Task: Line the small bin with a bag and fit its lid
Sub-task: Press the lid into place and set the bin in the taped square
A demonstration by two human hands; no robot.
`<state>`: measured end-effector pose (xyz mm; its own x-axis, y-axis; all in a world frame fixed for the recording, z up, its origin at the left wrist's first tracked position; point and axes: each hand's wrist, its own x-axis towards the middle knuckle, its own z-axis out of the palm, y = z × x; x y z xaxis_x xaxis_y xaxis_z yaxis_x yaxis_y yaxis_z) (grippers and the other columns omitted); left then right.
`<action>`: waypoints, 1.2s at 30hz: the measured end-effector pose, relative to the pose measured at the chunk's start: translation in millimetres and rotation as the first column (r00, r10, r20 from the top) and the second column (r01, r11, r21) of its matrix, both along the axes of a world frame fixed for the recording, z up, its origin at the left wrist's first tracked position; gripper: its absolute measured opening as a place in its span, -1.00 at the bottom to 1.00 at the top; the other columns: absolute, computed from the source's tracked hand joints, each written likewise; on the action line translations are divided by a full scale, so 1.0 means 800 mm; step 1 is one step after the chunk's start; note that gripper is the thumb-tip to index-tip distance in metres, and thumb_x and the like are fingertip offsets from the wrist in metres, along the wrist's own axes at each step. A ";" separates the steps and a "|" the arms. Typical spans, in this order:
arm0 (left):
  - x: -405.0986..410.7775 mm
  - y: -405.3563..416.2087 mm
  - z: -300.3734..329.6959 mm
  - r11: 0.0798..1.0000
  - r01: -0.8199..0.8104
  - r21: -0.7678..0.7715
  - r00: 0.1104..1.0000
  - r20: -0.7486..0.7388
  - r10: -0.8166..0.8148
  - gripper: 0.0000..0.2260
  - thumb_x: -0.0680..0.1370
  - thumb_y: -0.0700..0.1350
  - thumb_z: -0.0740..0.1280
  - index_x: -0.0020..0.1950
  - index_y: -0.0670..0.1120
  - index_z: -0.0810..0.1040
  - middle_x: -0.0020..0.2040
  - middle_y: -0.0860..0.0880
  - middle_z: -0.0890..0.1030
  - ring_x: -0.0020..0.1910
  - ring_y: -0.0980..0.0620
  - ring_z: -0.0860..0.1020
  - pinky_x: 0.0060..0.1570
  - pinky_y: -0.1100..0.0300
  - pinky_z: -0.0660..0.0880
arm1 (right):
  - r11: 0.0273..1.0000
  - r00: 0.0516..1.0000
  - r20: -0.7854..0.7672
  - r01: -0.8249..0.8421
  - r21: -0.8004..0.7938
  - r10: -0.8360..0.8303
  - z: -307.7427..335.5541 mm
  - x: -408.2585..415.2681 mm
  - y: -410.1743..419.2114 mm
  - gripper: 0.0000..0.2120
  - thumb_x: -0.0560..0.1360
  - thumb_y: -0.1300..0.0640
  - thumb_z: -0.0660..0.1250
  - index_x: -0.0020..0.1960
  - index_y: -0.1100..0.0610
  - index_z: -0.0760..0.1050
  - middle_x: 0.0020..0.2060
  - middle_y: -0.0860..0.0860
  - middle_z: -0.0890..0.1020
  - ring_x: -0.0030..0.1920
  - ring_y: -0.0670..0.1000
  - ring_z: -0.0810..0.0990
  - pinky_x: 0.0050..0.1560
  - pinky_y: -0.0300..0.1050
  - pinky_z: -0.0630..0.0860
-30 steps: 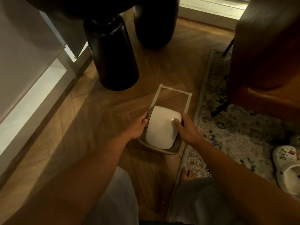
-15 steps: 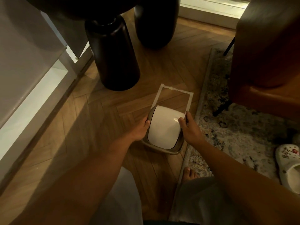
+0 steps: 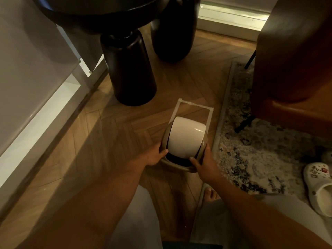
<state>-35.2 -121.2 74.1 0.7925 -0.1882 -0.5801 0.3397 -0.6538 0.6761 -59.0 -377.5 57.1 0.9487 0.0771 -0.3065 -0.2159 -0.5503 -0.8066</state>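
Small bin point(image 3: 177, 166) on wood floor, left hand point(image 3: 154, 156) and right hand point(image 3: 204, 165) grip closed on its rim, rug edge point(image 3: 220, 123) just beside

Dim and warm, lit from beyond the fingers point(image 3: 162, 151) at upper left, with glare on the white lid point(image 3: 186, 137), deep shadows, soft grain, bowed edges.

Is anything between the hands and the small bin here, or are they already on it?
Nothing visible stands between. The left hand grips the small bin on its left rim and the right hand grips its right rim, both in contact. The white swing lid sits on top, tipped so a dark gap shows at the near edge.
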 end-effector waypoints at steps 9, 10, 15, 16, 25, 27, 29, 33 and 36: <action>-0.006 0.008 -0.006 1.000 -0.001 -0.020 0.999 0.048 0.002 -0.15 0.47 0.19 0.45 0.62 0.04 0.07 0.58 -0.03 0.26 0.54 -0.06 0.25 0.47 -0.01 0.24 | 0.998 0.997 0.044 -0.059 0.001 0.058 -0.007 -0.010 -0.003 0.09 0.26 -0.23 0.58 0.55 -0.35 -0.06 0.53 -0.09 0.29 0.53 0.00 0.28 0.44 0.24 0.38; -0.007 0.008 -0.007 1.000 0.004 -0.022 0.998 0.059 -0.003 -0.09 0.43 0.17 0.50 0.62 0.03 0.06 0.58 -0.03 0.26 0.53 -0.05 0.25 0.45 0.01 0.25 | 0.998 0.997 0.042 -0.067 0.004 0.067 -0.009 -0.010 -0.005 0.12 0.24 -0.23 0.60 0.55 -0.36 -0.07 0.53 -0.10 0.28 0.53 0.00 0.28 0.44 0.24 0.39; -0.009 0.007 -0.019 0.999 0.045 0.026 0.995 0.087 -0.047 0.24 0.17 0.24 0.62 0.62 0.11 -0.11 0.60 -0.02 0.19 0.55 -0.03 0.21 0.49 -0.07 0.26 | 0.997 0.996 0.045 -0.081 0.009 0.080 -0.016 -0.011 -0.005 0.29 0.15 -0.25 0.63 0.62 -0.23 -0.15 0.55 -0.09 0.22 0.55 0.02 0.25 0.42 0.24 0.40; -0.008 0.007 -0.022 0.998 0.056 0.023 0.994 0.090 -0.058 0.28 0.17 0.23 0.63 0.62 0.11 -0.17 0.62 -0.02 0.14 0.57 -0.03 0.17 0.50 -0.09 0.23 | 0.997 0.996 0.047 -0.076 0.009 0.075 -0.019 -0.010 -0.005 0.32 0.14 -0.25 0.63 0.62 -0.21 -0.17 0.56 -0.08 0.22 0.55 0.02 0.25 0.43 0.24 0.40; 0.016 -0.005 -0.029 0.999 0.049 -0.017 0.989 0.139 -0.046 0.33 0.22 -0.03 0.68 0.60 0.11 -0.32 0.61 -0.04 0.09 0.56 -0.06 0.14 0.49 0.00 0.16 | 0.996 1.000 0.018 -0.003 0.092 0.001 -0.040 0.018 -0.006 0.38 0.09 -0.17 0.73 0.62 -0.17 -0.12 0.49 -0.10 0.33 0.51 -0.02 0.32 0.41 0.25 0.43; 0.020 -0.008 -0.034 0.999 0.042 -0.025 0.986 0.162 -0.037 0.30 0.24 -0.08 0.68 0.61 0.08 -0.29 0.61 -0.04 0.07 0.56 -0.06 0.12 0.47 0.07 0.13 | 0.994 1.000 0.011 -0.018 0.111 0.017 -0.042 0.024 -0.008 0.40 0.08 -0.14 0.74 0.63 -0.13 -0.13 0.50 -0.08 0.32 0.52 -0.02 0.31 0.44 0.24 0.40; 0.024 -0.007 -0.038 0.999 0.038 -0.031 0.984 0.173 -0.032 0.29 0.25 -0.09 0.67 0.61 0.08 -0.28 0.61 -0.05 0.08 0.57 -0.08 0.12 0.52 0.00 0.13 | 0.991 0.998 0.000 -0.060 0.116 0.061 -0.043 0.029 -0.011 0.46 0.06 -0.15 0.75 0.64 -0.10 -0.19 0.53 -0.07 0.27 0.55 -0.02 0.26 0.47 0.24 0.35; 0.033 -0.007 -0.045 0.999 0.038 -0.014 0.984 0.176 -0.035 0.31 0.21 -0.04 0.68 0.60 0.15 -0.27 0.62 -0.04 0.09 0.58 -0.08 0.12 0.53 -0.11 0.16 | 0.989 0.995 -0.024 -0.093 0.114 0.097 -0.042 0.035 -0.018 0.50 0.04 -0.19 0.74 0.62 -0.16 -0.27 0.57 -0.05 0.20 0.57 0.00 0.21 0.48 0.26 0.33; 0.042 -0.014 -0.051 1.000 -0.009 -0.027 0.987 0.163 0.013 0.29 0.21 -0.08 0.69 0.61 0.13 -0.22 0.59 -0.05 0.18 0.55 -0.08 0.20 0.47 0.05 0.18 | 0.991 0.995 -0.045 -0.079 0.108 0.084 -0.042 0.046 -0.019 0.49 0.06 -0.14 0.74 0.62 -0.17 -0.26 0.55 -0.06 0.25 0.56 0.00 0.26 0.46 0.25 0.37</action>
